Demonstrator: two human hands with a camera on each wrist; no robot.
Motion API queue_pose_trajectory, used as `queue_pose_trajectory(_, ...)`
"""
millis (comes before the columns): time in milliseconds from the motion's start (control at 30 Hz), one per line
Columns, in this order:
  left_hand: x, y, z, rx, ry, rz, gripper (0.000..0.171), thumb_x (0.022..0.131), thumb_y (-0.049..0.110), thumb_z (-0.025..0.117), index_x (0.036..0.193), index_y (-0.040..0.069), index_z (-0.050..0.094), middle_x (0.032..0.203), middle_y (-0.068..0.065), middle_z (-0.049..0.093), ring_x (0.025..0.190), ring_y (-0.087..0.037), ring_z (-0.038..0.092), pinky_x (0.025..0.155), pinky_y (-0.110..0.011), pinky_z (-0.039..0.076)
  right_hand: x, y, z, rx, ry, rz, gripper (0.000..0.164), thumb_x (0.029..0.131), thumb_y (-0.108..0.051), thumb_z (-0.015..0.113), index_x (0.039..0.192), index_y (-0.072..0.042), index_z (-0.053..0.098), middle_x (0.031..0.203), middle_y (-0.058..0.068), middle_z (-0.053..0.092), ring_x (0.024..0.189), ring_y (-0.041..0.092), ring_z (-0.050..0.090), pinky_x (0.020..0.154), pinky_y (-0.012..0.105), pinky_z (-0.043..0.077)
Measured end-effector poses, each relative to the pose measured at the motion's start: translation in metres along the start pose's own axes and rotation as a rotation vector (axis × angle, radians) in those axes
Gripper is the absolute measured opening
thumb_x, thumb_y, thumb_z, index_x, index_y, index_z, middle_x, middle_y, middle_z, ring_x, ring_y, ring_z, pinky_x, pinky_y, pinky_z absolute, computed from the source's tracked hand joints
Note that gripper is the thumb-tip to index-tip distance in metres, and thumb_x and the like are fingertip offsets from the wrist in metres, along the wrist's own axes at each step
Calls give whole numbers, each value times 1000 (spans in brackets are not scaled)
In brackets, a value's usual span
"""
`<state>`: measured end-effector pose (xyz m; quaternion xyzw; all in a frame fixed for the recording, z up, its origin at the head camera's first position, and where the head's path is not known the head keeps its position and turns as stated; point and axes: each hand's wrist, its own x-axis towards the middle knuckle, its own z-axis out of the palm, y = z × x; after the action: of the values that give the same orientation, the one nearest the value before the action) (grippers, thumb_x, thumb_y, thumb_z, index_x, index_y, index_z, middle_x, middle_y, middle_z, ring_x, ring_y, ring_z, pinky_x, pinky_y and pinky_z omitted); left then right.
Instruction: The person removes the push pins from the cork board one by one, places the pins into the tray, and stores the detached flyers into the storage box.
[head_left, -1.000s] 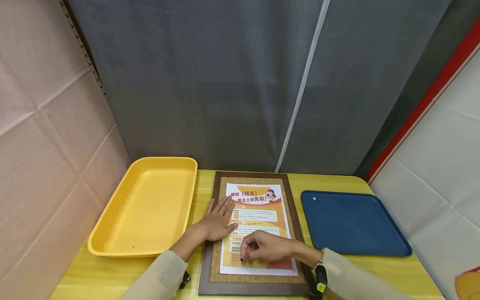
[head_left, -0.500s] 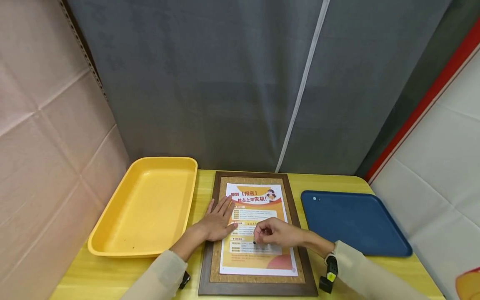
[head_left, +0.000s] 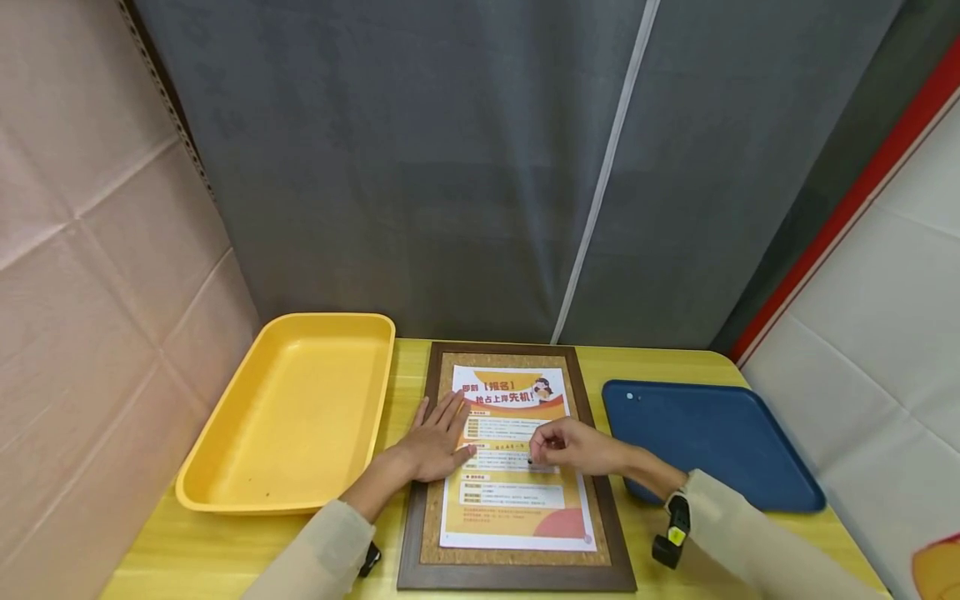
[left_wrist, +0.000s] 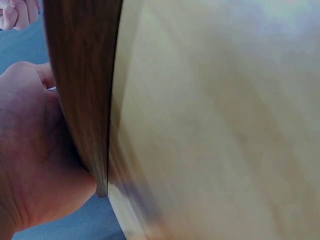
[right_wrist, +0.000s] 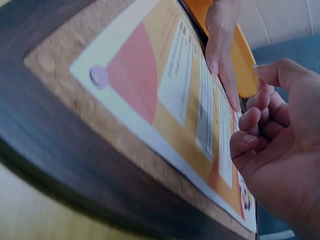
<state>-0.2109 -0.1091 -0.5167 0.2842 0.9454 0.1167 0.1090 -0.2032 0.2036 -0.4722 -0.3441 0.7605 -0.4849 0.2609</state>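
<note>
A printed poster (head_left: 510, 517) lies on a cork board (head_left: 525, 558) with a dark wooden frame (head_left: 517, 577). My left hand (head_left: 432, 448) rests on the poster's left side with its fingers straight and spread. My right hand (head_left: 577, 446) is over the poster's right half, pinching a small thumbtack (right_wrist: 255, 68) between thumb and index finger; in the right wrist view its thin metal point shows. A pale round thumbtack (right_wrist: 99, 76) sits at the poster's bottom right corner. In the left wrist view my palm (left_wrist: 35, 150) lies against the frame's edge.
On the left stands a yellow tray (head_left: 225, 483). A blue tray (head_left: 720, 450) lies on the right, two small white pieces (head_left: 629, 397) near its far left corner. The wooden table (head_left: 408, 375) meets a grey curtain (head_left: 450, 208) at the back.
My right hand has moved up and to the right across the poster, away from its lower part, still pinching. The left hand has stayed in place.
</note>
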Motion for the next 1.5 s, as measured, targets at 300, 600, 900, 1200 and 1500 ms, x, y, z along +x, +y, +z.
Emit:
queue_pose_trajectory(300, 3, -3, 3, 12, -3, -3, 82, 112, 54, 36, 170, 4, 5, 178, -14, -9, 165, -33, -6, 128, -62, -9, -8, 8, -22, -46, 58, 41, 16, 105, 1, 56, 101, 8, 69, 92, 30, 64, 74, 8, 50, 66, 23, 44)
queue_pose_trajectory(600, 1, -1, 0, 5, -14, -8, 82, 113, 53, 37, 170, 5, 5, 178, -14, -8, 165, -33, -5, 128, -62, -8, -15, 22, -40, -47, 119, 79, 16, 106, 1, 54, 102, 7, 68, 100, 28, 67, 87, 15, 60, 80, 28, 55)
queue_pose_trajectory(900, 0, -1, 2, 20, 5, -12, 81, 113, 55, 34, 171, 5, 6, 178, -13, -7, 165, -32, -5, 128, -62, -7, -28, 35, -61, -112, 191, 99, 17, 108, -5, 58, 104, 7, 70, 100, 22, 70, 88, 19, 61, 81, 29, 55)
queue_pose_trajectory(1200, -2, 4, -5, 26, -12, -11, 80, 113, 51, 36, 170, 3, 7, 178, -16, -6, 165, -34, -3, 128, -62, -6, -40, 43, -80, -144, 245, 121, 19, 109, -6, 58, 108, 7, 70, 109, 21, 71, 97, 23, 64, 87, 31, 57)
queue_pose_trajectory(1500, -1, 3, -3, 28, -13, -17, 80, 113, 52, 36, 170, 4, 7, 178, -15, -7, 165, -33, -4, 128, -62, -7, -49, 55, -94, -149, 315, 169, 19, 109, -7, 58, 104, 8, 69, 107, 22, 70, 100, 27, 68, 91, 33, 59)
